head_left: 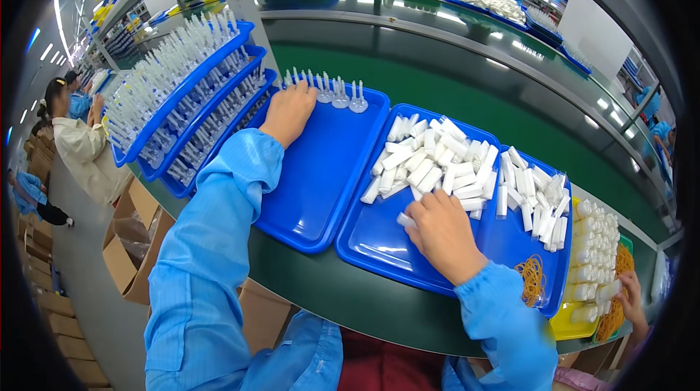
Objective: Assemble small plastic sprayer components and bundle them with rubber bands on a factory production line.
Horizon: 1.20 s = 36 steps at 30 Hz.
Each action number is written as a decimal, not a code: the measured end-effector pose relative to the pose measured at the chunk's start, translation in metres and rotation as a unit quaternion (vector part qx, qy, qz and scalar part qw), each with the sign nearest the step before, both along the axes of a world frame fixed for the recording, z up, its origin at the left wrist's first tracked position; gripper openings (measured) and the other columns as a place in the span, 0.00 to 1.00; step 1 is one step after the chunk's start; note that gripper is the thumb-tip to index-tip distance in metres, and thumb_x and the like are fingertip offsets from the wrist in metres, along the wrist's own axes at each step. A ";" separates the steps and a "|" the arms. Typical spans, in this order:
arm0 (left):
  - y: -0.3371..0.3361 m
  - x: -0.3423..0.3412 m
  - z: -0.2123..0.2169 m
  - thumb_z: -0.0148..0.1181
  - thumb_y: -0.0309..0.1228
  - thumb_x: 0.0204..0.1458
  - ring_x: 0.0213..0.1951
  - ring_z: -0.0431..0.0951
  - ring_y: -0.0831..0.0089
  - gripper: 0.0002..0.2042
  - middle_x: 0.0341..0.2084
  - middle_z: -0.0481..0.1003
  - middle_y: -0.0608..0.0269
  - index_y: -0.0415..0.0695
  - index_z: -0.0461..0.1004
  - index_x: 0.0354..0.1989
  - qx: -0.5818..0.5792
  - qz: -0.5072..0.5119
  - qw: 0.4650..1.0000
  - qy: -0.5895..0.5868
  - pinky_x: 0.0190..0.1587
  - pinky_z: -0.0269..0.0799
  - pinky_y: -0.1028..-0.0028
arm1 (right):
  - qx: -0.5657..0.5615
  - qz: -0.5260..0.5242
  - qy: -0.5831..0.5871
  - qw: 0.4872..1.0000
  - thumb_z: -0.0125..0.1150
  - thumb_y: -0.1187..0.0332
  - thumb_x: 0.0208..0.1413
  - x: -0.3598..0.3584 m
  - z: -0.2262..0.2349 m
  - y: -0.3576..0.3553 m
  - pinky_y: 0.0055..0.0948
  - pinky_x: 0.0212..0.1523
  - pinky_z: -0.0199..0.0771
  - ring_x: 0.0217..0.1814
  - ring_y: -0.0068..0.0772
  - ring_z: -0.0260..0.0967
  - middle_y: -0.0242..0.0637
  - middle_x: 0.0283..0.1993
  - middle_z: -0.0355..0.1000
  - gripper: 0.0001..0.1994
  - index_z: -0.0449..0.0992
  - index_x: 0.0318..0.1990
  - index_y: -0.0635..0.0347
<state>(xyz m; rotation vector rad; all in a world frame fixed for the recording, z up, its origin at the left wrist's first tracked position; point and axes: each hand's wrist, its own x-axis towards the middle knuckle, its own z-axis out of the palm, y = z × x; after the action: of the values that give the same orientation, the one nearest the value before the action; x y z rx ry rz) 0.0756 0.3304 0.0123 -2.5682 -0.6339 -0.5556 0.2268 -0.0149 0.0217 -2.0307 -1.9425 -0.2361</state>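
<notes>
At the far left end of a blue tray [306, 179], my left hand [290, 110] curls its fingers beside a short row of clear plastic pieces with thin upright stems [339, 93]. Whatever lies between those fingertips is hidden. My right hand [445, 234] is closed over the middle blue tray [375, 245], and a small white cylinder [406, 221] sticks out between its thumb and fingers. Just beyond it lies a heap of similar white cylinders [430, 157], some in clear wrapping.
Stacked blue trays [171, 117] full of stemmed clear pieces stand at left. Another blue tray [503, 245] holds white cylinders and rubber bands [531, 279]. At right, another person's hand [631, 296] touches white pieces near a yellow tray [572, 325]. A green conveyor belt [452, 84] runs behind.
</notes>
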 end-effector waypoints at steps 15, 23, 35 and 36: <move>-0.149 -0.051 0.043 0.67 0.25 0.53 0.36 0.79 0.68 0.06 0.34 0.75 0.58 0.40 0.79 0.38 -0.408 -0.048 0.895 -0.172 0.39 0.76 0.71 | -0.011 -0.082 0.117 0.990 0.66 0.65 0.58 -0.013 0.001 -0.081 0.33 0.32 0.68 0.32 0.36 0.70 0.36 0.34 0.71 0.11 0.77 0.46 0.56; -0.308 -0.070 0.050 0.68 0.20 0.53 0.42 0.77 0.68 0.10 0.37 0.76 0.60 0.42 0.82 0.44 -0.631 -0.220 0.724 -0.171 0.42 0.74 0.72 | 0.049 -0.109 0.678 0.725 0.67 0.73 0.60 -0.020 0.023 -0.115 0.18 0.31 0.64 0.30 0.13 0.60 0.25 0.33 0.72 0.09 0.79 0.47 0.63; -0.354 -0.073 0.039 0.67 0.16 0.52 0.45 0.74 0.68 0.12 0.43 0.73 0.57 0.40 0.81 0.45 -0.752 -0.258 0.586 -0.155 0.51 0.72 0.71 | 0.114 -0.124 0.697 0.696 0.48 0.58 0.72 -0.016 0.003 -0.132 0.23 0.33 0.58 0.30 0.20 0.57 0.30 0.26 0.63 0.19 0.68 0.28 0.58; -0.354 -0.072 0.040 0.67 0.16 0.52 0.45 0.75 0.68 0.12 0.42 0.73 0.57 0.40 0.81 0.45 -0.750 -0.258 0.590 -0.153 0.50 0.72 0.71 | 0.119 -0.124 0.692 0.702 0.48 0.58 0.72 -0.016 0.004 -0.132 0.23 0.32 0.58 0.30 0.20 0.57 0.30 0.26 0.63 0.19 0.68 0.28 0.59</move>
<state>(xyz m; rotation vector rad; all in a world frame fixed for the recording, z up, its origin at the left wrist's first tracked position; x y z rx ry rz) 0.0035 -0.0236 0.0526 -4.4570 -0.4804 -0.8735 0.2112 -0.1472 0.0257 -1.4081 -0.6073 0.7547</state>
